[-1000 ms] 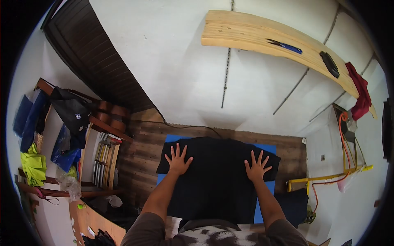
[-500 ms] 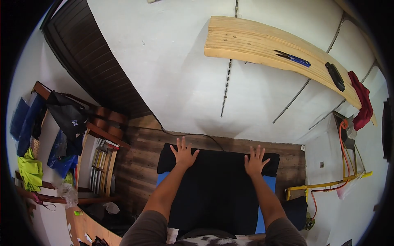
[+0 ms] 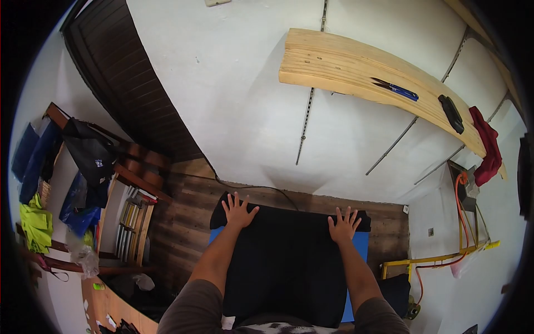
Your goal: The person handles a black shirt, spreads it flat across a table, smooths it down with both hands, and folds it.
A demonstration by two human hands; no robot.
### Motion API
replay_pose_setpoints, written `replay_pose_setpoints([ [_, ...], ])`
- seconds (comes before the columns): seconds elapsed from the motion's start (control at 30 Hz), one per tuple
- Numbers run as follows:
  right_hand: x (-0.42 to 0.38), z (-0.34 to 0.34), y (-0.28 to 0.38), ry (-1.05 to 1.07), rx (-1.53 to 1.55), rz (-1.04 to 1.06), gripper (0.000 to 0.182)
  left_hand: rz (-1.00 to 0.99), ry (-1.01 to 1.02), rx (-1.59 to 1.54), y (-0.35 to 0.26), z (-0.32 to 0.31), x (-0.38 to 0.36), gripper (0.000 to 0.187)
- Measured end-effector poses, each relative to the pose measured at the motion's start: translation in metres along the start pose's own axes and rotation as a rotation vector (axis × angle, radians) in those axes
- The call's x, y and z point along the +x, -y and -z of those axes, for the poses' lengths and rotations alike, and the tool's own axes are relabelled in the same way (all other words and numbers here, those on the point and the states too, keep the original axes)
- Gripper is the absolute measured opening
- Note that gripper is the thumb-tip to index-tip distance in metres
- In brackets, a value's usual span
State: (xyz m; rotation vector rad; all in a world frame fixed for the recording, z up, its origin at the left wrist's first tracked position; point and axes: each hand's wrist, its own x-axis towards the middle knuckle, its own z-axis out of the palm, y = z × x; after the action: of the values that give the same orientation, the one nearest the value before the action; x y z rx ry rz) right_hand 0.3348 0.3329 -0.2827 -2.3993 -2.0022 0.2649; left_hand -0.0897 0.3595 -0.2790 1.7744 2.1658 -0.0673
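Note:
A wide piece of black cloth (image 3: 286,261) lies spread over a blue surface (image 3: 360,247), which shows along both sides. Near the cloth's far left corner, my left hand (image 3: 240,214) rests palm down with its fingers spread. My right hand (image 3: 344,226) lies the same way near the far right corner, fingers apart. Neither hand grips anything. The near end of the cloth reaches up to my body, where a small white patch (image 3: 228,322) shows at its edge.
Ahead on the wall, a wooden shelf (image 3: 339,58) holds blue-handled thread snips (image 3: 396,89), a black object (image 3: 450,114) and dark red cloth (image 3: 485,146). At left stands a rack (image 3: 136,181) with bags. A yellow frame (image 3: 439,259) with an orange hose is at right.
The head view has shifted slightly, so the shelf and wall sit a little lower. Both hands stay flat on the black cloth; the left seems slightly farther left.

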Motion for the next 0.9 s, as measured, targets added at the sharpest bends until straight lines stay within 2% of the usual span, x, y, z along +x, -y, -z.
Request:
replay_pose_setpoints([
  [0.03,0.000,-0.007,0.004,0.003,-0.002,-0.002,0.070,-0.001,0.004,-0.001,-0.004,-0.009,-0.001,0.084],
  [0.1,-0.011,-0.020,0.025,-0.209,-0.049,0.073,0.069,-0.101,-0.319,0.134,-0.017,-0.029,-0.009,0.083],
  [0.13,-0.026,-0.016,0.038,-0.185,0.016,0.116,0.071,-0.159,-0.356,0.020,-0.028,-0.027,-0.025,0.082],
  [0.2,-0.047,-0.016,0.049,-0.173,0.064,0.124,0.071,-0.111,-0.337,-0.055,-0.041,-0.025,-0.057,0.082],
  [0.3,-0.062,-0.032,0.032,-0.208,0.095,0.067,0.073,-0.036,-0.330,-0.097,-0.026,-0.038,-0.084,0.082],
  [0.37,-0.065,-0.018,0.012,-0.138,0.062,-0.098,0.077,-0.003,-0.292,-0.125,0.000,-0.044,-0.088,0.083],
  [0.4,-0.063,-0.005,0.003,-0.053,0.088,-0.100,0.079,-0.051,-0.252,-0.107,0.015,-0.046,-0.086,0.085],
  [0.5,-0.037,-0.009,-0.012,-0.074,0.079,0.006,0.079,-0.164,-0.187,-0.086,0.027,-0.034,-0.066,0.086],
  [0.57,-0.020,-0.010,-0.006,-0.033,0.051,0.009,0.078,-0.142,-0.162,-0.075,0.019,-0.024,-0.045,0.086],
  [0.67,-0.015,-0.017,0.016,-0.147,-0.070,-0.015,0.075,-0.123,-0.165,-0.034,-0.008,-0.018,-0.047,0.086],
  [0.73,-0.034,-0.020,0.044,-0.243,0.035,0.200,0.070,-0.116,-0.206,-0.004,-0.032,-0.014,-0.057,0.086],
  [0.8,-0.068,-0.022,0.069,-0.218,0.089,0.310,0.069,-0.260,-0.234,-0.103,-0.046,-0.027,-0.089,0.085],
  [0.83,-0.084,-0.023,0.077,-0.185,0.137,0.405,0.068,-0.244,-0.241,-0.105,-0.047,-0.035,-0.105,0.085],
  [0.9,-0.105,-0.024,0.082,-0.153,0.158,0.416,0.069,-0.278,-0.308,-0.136,-0.045,-0.049,-0.136,0.085],
])
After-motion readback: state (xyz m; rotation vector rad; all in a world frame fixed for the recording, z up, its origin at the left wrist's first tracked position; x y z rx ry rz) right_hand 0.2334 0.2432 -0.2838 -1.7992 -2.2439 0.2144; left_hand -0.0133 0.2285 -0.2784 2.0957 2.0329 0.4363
